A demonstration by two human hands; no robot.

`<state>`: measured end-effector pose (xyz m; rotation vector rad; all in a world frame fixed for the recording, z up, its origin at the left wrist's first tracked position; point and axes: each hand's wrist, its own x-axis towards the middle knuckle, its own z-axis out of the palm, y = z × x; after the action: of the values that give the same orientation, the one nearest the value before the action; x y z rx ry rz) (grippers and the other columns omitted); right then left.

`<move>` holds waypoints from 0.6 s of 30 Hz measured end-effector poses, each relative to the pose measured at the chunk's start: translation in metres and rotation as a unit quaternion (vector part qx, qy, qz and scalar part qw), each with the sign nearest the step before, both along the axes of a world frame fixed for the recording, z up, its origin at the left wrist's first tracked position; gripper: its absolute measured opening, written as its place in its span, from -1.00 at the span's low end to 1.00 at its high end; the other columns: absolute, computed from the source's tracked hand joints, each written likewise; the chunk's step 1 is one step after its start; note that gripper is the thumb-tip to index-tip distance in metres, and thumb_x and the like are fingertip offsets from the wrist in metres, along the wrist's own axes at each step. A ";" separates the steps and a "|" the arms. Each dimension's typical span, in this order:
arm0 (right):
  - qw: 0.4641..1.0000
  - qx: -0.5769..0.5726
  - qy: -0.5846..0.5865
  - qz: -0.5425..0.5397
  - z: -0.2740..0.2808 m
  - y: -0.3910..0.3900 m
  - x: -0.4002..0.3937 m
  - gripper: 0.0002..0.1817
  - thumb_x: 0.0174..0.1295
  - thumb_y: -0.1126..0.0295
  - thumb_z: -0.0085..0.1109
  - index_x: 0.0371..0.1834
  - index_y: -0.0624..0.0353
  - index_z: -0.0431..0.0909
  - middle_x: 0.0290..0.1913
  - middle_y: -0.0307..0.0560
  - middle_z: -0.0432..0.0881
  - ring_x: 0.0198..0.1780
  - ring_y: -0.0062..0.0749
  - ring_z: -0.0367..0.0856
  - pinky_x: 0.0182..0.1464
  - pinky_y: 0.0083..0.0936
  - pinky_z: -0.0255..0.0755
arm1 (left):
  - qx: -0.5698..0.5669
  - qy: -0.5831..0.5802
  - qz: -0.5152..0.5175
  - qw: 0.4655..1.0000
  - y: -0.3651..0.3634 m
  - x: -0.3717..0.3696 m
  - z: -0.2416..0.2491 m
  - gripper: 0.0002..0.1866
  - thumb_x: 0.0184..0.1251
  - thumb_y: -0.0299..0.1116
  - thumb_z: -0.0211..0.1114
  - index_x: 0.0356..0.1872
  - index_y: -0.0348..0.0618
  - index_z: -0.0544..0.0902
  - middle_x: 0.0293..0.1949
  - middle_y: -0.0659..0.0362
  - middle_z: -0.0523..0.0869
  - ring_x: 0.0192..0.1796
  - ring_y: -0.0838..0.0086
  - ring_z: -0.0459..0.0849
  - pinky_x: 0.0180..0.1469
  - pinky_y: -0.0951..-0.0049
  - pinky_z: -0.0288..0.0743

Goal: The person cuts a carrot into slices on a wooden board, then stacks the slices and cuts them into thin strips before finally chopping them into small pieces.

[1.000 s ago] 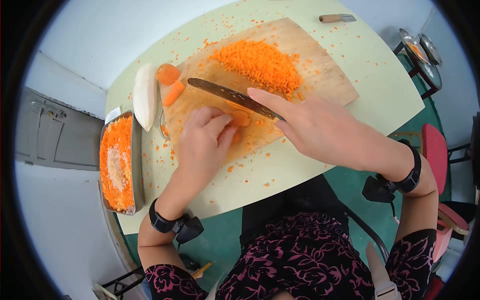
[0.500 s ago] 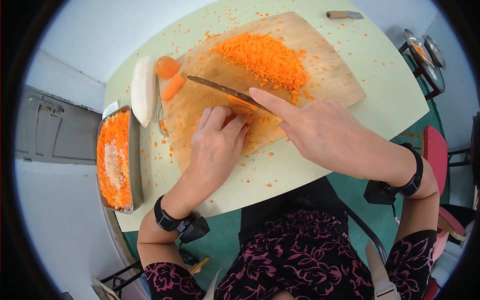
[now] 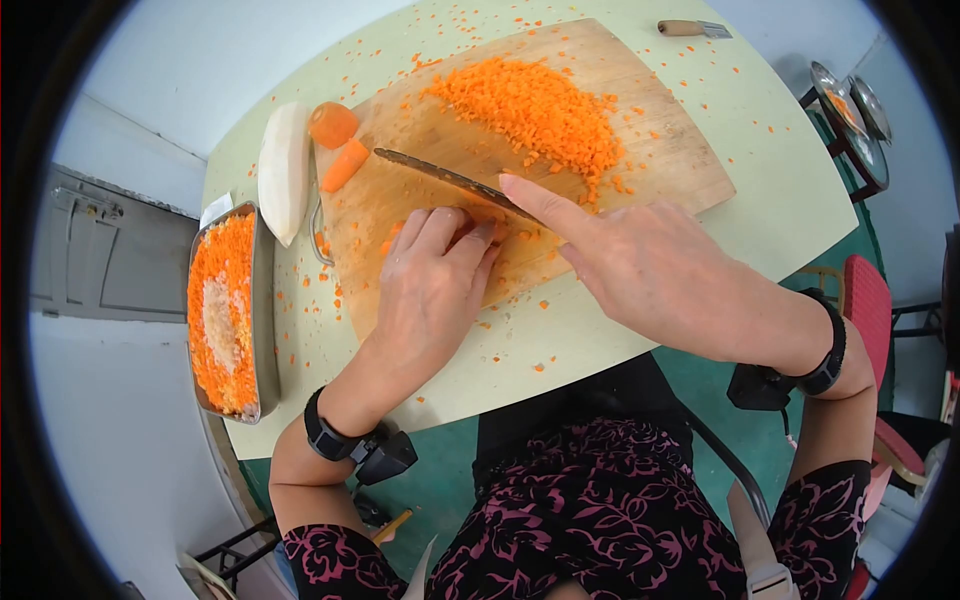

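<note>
The handle of a large kitchen knife is in my right hand, its index finger stretched along the top of the blade. Beneath the curled fingers of my left hand, a piece of carrot is pressed against the wooden cutting board. The blade stands on edge just beyond those fingertips, and most of this carrot is hidden. A heap of finely chopped carrot lies farther back on the board. Two larger carrot pieces, a thick stub and a smaller chunk, sit at its left edge.
Left of the board lies a peeled white radish. A metal tray of chopped carrot with a pale chopped heap stands at the table's left edge. A small wooden-handled knife rests at the back right. Carrot bits litter the pale table.
Orange slices that showed beside the blade are now mostly out of sight. Some carrot bits now show left of my left fingers. Both hands stay in nearly the same place.
</note>
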<state>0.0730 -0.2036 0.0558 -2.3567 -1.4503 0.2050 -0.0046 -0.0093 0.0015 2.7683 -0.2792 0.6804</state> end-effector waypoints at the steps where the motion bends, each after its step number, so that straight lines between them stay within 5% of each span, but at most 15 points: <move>1: 1.000 0.001 0.001 0.001 0.000 0.000 0.000 -0.33 0.08 0.56 -0.04 0.37 0.34 0.18 -0.66 0.09 0.49 -0.61 -0.04 0.51 -0.51 -0.20 0.37 | 0.001 -0.003 -0.003 1.000 0.000 0.000 0.000 -0.77 -0.04 -0.58 0.37 -0.27 -0.26 0.71 -0.32 0.12 0.60 -0.23 0.25 0.56 -0.20 0.36 0.50; 13: 1.000 -0.020 -0.008 -0.010 0.001 0.001 0.000 -0.32 0.07 0.56 -0.05 0.37 0.33 0.18 -0.65 0.09 0.51 -0.60 -0.04 0.52 -0.49 -0.20 0.40 | 0.007 -0.004 -0.004 1.000 -0.001 -0.001 0.000 -0.77 -0.04 -0.58 0.37 -0.27 -0.27 0.70 -0.34 0.11 0.58 -0.26 0.25 0.55 -0.22 0.36 0.49; 16: 1.000 0.013 -0.014 -0.021 -0.009 0.000 0.003 -0.31 0.21 0.53 0.02 0.45 0.05 0.10 -0.71 0.04 0.44 -0.68 -0.07 0.44 -0.56 -0.27 0.34 | 0.008 0.001 -0.002 1.000 -0.002 -0.001 0.000 -0.77 -0.04 -0.58 0.37 -0.27 -0.26 0.70 -0.33 0.11 0.58 -0.25 0.24 0.56 -0.20 0.36 0.49; 18: 1.000 0.003 0.004 -0.011 -0.003 0.001 0.004 -0.32 0.12 0.56 -0.03 0.40 0.24 0.16 -0.65 0.08 0.50 -0.60 -0.05 0.50 -0.49 -0.24 0.39 | 0.012 -0.003 -0.003 1.000 -0.002 -0.001 -0.001 -0.77 -0.04 -0.58 0.37 -0.27 -0.27 0.69 -0.31 0.11 0.59 -0.23 0.24 0.56 -0.19 0.36 0.50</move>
<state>0.0767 -0.2026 0.0532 -2.3629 -1.4180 0.2036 -0.0055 -0.0109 0.0010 2.7879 -0.2978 0.6890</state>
